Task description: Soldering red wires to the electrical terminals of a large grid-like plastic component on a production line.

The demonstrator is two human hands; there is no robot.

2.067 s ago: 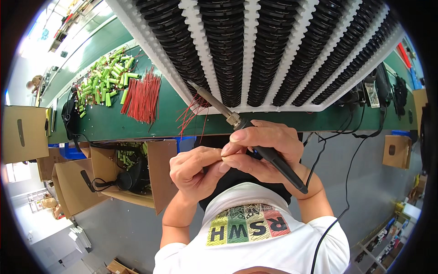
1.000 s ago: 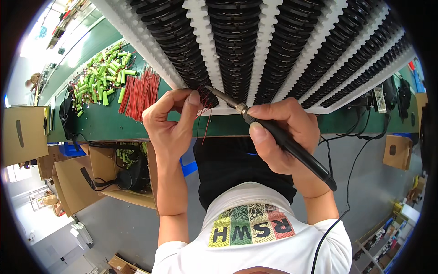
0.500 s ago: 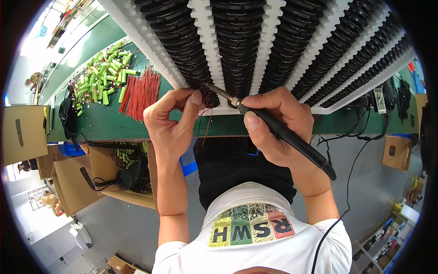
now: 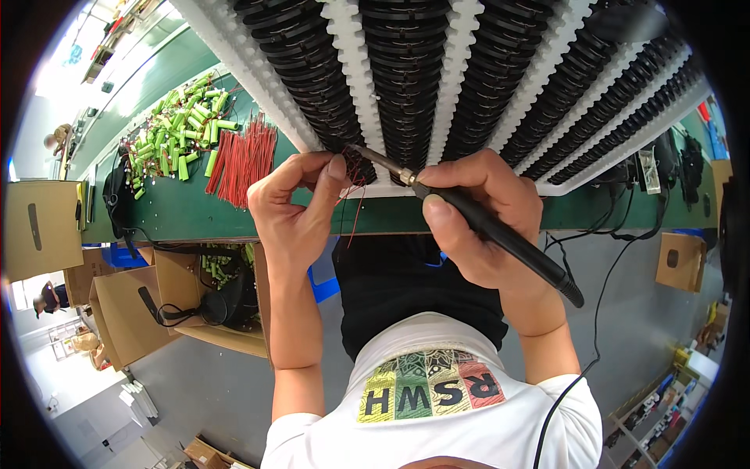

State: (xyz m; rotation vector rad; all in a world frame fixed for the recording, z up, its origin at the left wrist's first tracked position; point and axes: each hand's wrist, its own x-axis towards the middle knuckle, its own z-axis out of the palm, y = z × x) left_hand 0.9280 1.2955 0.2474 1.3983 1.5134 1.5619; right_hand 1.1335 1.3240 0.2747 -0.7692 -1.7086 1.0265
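Note:
My right hand (image 4: 492,215) grips the black handle of a soldering iron (image 4: 519,242), and its metal tip points left toward my left fingertips. My left hand (image 4: 291,211) is closed in a pinch on thin red wire (image 4: 357,211), whose loose ends hang below the fingers. Both hands work at the near edge of a white foam tray (image 4: 359,74) holding rows of black ring-shaped parts (image 4: 410,70). The iron's tip meets the wires by the near end of the leftmost row; the exact contact point is too small to make out.
Left of the tray, a bundle of red wires (image 4: 241,164) and a heap of green cylindrical cells (image 4: 176,129) lie on the green bench (image 4: 195,211). An open cardboard box (image 4: 172,293) sits below the bench edge. A black cord (image 4: 595,328) hangs at my right.
My right hand and the soldering iron have shifted slightly to the right. The left hand keeps its pinch, nearly unmoved.

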